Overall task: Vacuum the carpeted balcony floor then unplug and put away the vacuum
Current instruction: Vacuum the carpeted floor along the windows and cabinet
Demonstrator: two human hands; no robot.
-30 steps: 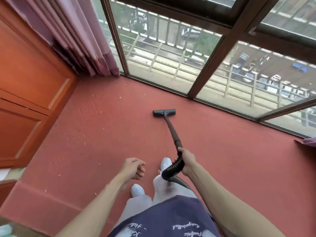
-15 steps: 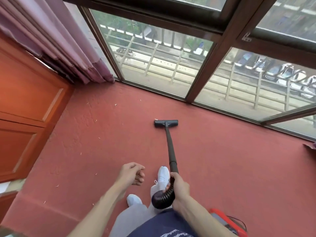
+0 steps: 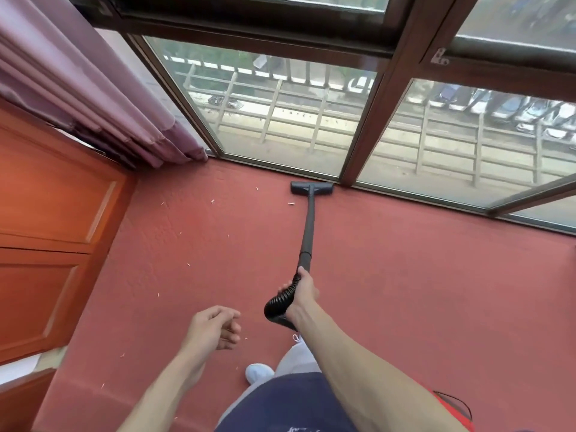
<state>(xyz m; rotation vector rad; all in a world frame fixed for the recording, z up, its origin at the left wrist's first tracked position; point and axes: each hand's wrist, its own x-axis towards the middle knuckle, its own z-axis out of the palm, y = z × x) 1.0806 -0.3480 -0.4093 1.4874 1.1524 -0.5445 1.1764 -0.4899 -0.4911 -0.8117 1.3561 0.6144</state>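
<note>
Red carpet (image 3: 405, 291) with scattered crumbs, left hand (image 3: 215, 327) idle, fingers loosely curled, holding nothing; right hand (image 3: 304, 289) grips vacuum wand (image 3: 308, 227) at hose joint, nozzle (image 3: 311, 188) far ahead against window frame (image 3: 371, 120).

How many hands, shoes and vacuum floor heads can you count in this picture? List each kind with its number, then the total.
Hands: 2 (left hand, right hand)
Shoes: 1 (white shoe)
Vacuum floor heads: 1 (floor head)
Total: 4
</note>
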